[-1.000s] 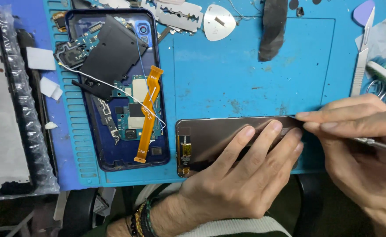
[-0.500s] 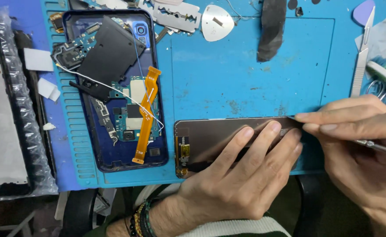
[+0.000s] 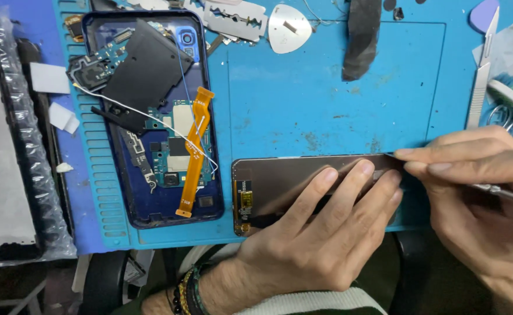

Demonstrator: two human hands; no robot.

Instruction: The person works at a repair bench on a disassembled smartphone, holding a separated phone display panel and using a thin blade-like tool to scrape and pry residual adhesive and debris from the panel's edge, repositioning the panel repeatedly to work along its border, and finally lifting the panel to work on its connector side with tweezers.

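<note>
The left hand lies flat with spread fingers on a dark screen panel, pressing it down on the blue mat near the mat's front edge; it does not grasp anything. The right hand pinches a thin metal tool between thumb and fingers, and the tip seems to touch the panel's far right corner. I think the danger is here: if the tip goes too deep or levers too hard, the thin panel can crack, and if it slips it can hit the left fingers just beside it. The panel lies flat with its long axis from left to right, and the end with the small yellow connector points left, toward the opened phone.
</note>
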